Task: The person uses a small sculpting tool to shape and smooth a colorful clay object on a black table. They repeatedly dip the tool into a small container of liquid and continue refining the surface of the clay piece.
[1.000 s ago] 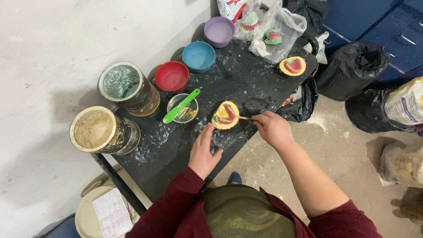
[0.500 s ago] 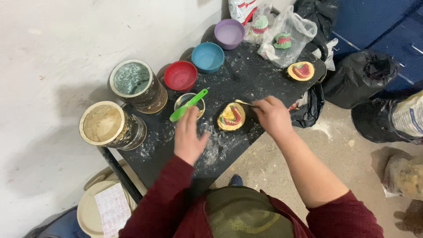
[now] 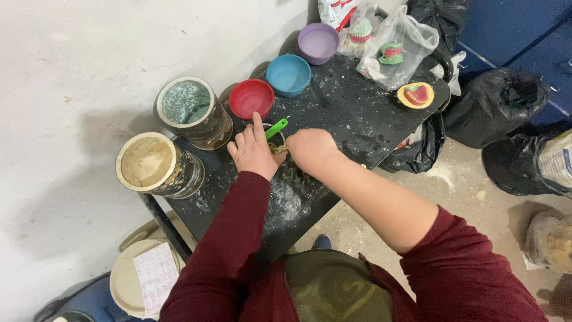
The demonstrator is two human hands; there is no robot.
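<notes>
My left hand (image 3: 253,152) lies against the left side of a small cup (image 3: 280,136) on the black table (image 3: 357,119), fingers stretched toward the red bowl (image 3: 251,98). A green spoon handle (image 3: 276,128) sticks out of the cup. My right hand (image 3: 310,152) is closed just right of the cup, and a thin stick-like tool in it reaches into the cup. That hand hides the yellow and red denture model it was working on. A second yellow and red model (image 3: 416,95) sits at the table's far right corner.
A blue bowl (image 3: 288,74) and a purple bowl (image 3: 318,43) stand behind the red one. Two big tins, one green inside (image 3: 186,102) and one tan (image 3: 147,161), stand at the left edge. A clear bag of green models (image 3: 393,48) lies at the back, black sacks (image 3: 506,104) to the right.
My left hand moved forward from the table's near edge to the small cup. My right hand shifted left with its tool to the cup, covering the yellow model.
</notes>
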